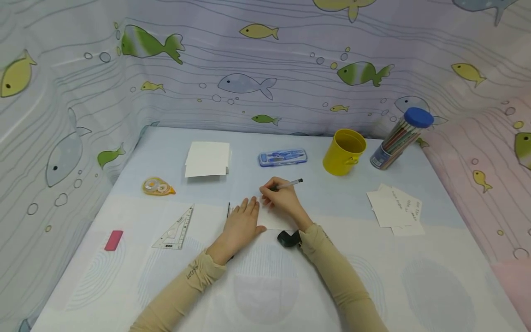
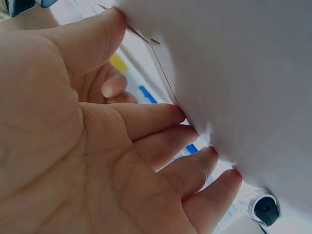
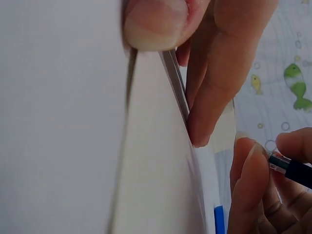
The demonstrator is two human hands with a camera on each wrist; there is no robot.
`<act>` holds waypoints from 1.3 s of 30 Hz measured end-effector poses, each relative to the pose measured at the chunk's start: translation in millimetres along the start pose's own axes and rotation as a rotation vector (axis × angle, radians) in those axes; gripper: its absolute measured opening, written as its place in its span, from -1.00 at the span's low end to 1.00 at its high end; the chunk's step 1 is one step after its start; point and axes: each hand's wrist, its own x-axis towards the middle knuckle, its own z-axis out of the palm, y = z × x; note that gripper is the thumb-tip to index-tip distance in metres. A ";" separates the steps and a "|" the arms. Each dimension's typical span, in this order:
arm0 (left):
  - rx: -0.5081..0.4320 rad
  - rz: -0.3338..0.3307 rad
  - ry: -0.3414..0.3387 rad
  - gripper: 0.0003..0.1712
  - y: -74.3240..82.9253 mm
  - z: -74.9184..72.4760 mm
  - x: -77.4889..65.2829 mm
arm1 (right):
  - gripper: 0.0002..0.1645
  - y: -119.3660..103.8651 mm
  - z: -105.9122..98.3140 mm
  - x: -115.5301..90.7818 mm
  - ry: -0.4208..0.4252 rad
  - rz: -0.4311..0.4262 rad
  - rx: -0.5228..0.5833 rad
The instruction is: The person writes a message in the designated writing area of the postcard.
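Note:
A white sheet of paper (image 1: 274,219) lies in front of the person, partly covered by both hands. On its left side rests the left hand (image 1: 244,221), fingers extended; the left wrist view shows the fingertips (image 2: 226,183) down on the white surface. Beyond the paper's far edge, the right hand (image 1: 283,197) pinches a slim pen (image 1: 292,183) with a black end pointing up to the right. From the right wrist, the pen's dark barrel (image 3: 297,171) shows between thumb and fingers. A dark, thin stick (image 1: 228,210) lies just left of the left hand.
Behind the hands are a blue compass case (image 1: 283,157), a yellow cup (image 1: 342,154) and a pencil jar (image 1: 400,138). Left are stacked cards (image 1: 207,159), correction tape (image 1: 157,186), a set square (image 1: 174,233) and a pink eraser (image 1: 114,240). Written cards (image 1: 394,207) lie right.

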 end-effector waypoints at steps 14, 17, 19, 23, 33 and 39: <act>0.033 0.020 0.021 -0.13 1.2 0.7 3.7 | -0.64 11.2 2.6 8.5 0.089 -0.012 0.054; 0.038 0.013 0.016 -0.13 1.3 0.8 4.0 | -0.63 12.8 3.8 9.5 0.084 -0.034 0.051; 0.036 0.006 0.012 -0.13 1.3 0.9 4.0 | -0.63 13.3 5.0 9.4 0.082 -0.053 0.037; 0.020 0.004 0.007 -0.13 2.0 0.6 3.4 | -0.62 14.7 7.3 7.8 0.088 -0.074 -0.021; 0.015 0.002 0.025 -0.14 2.7 0.1 -0.3 | -0.60 20.1 13.2 6.5 0.090 -0.107 -0.178; 0.022 -0.009 0.027 -0.14 0.6 1.6 -1.7 | -0.60 19.6 17.4 9.0 0.089 -0.109 -0.162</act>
